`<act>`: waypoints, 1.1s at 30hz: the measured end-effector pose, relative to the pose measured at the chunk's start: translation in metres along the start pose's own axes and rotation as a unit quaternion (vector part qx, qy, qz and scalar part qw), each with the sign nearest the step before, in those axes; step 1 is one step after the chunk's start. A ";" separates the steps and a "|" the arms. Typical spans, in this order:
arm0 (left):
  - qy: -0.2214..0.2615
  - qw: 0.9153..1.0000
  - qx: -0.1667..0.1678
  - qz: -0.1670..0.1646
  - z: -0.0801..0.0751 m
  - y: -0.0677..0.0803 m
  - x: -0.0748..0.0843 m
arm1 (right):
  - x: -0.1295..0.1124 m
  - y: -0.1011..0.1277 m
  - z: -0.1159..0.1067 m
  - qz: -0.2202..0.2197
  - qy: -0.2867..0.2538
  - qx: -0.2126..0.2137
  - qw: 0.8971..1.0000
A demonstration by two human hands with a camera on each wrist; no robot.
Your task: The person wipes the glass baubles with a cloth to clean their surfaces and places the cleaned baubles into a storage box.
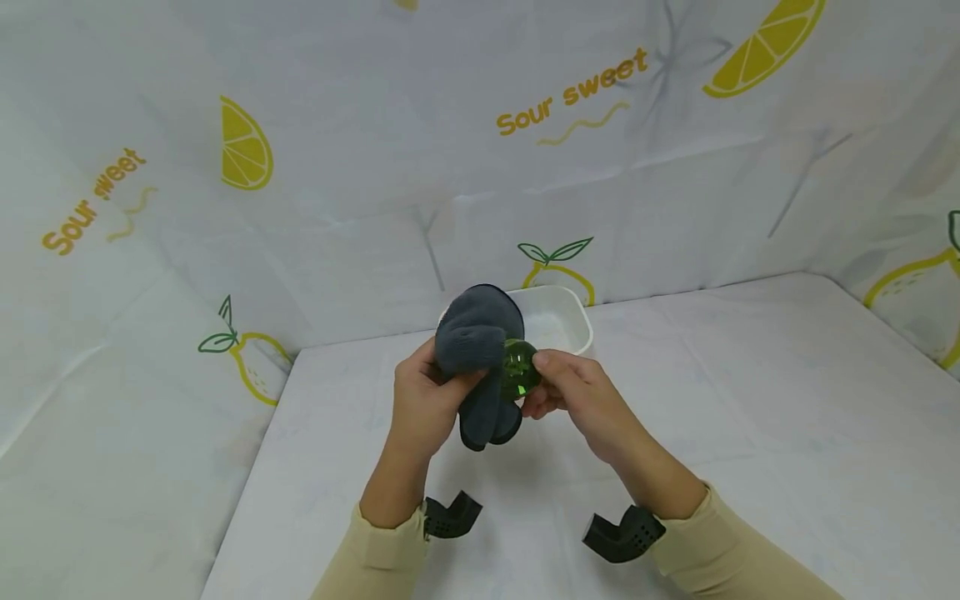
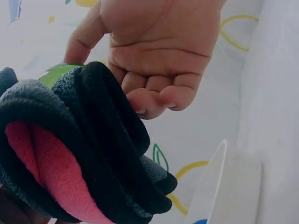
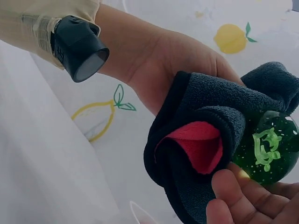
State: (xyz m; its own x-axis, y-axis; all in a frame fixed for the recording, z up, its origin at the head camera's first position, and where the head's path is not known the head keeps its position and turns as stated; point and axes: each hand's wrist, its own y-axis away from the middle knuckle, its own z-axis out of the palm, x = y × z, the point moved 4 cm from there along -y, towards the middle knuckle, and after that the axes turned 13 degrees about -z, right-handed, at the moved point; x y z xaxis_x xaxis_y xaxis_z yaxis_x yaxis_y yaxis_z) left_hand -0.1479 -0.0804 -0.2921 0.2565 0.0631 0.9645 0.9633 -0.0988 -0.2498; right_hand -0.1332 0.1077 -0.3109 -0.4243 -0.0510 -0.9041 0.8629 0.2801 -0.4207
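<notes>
Green ball held against a grey cloth, both hands above the worktop

Green ball (image 1: 520, 369): translucent, with a pale raised mark on its surface, pinched in the narrow grip of the right hand (image 1: 572, 392), thumb and fingertips (image 3: 233, 191) closed around it. Directly left of that grip, and touching the ball, is a bunched grey cloth (image 1: 480, 358) with a pink inner face, clasped in the left hand (image 1: 423, 404), whose fingers curl round the folds; part of the cloth hangs below this grip. Just beyond both grips, a white tub (image 1: 573, 321) stands on the white worktop (image 1: 750, 400). Behind it hangs a backdrop (image 1: 360, 150) printed with lemons. Both forearms wear beige sleeves (image 1: 378, 558) with black wrist mounts (image 1: 622, 533).
</notes>
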 end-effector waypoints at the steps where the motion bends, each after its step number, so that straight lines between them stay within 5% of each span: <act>1: 0.001 1.000 0.001 -0.003 -0.001 0.000 0.000 | 0.000 0.000 0.000 0.000 -0.003 0.000 1.000; 12: -0.013 0.994 -0.092 -0.054 0.000 0.000 -0.003 | -0.003 0.000 -0.005 -0.011 0.014 0.021 1.000; 20: -0.031 0.990 -0.121 -0.073 0.006 0.001 -0.003 | -0.005 0.000 -0.007 0.006 -0.025 0.071 0.997; 27: -0.027 0.993 -0.101 -0.062 0.006 0.001 -0.004 | -0.006 0.000 -0.004 0.003 -0.005 0.072 0.997; 33: -0.023 0.997 -0.033 -0.062 0.001 0.000 -0.003 | -0.007 0.001 -0.002 -0.001 0.005 0.036 0.999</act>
State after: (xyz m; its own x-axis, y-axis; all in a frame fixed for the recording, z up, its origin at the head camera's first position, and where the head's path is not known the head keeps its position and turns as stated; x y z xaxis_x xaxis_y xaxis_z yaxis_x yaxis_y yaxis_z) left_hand -0.1485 -0.0793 -0.2949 0.1408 0.1233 0.9823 0.9807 -0.1532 -0.1214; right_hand -0.1296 0.1106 -0.3050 -0.4279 -0.0419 -0.9028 0.8794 0.2111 -0.4266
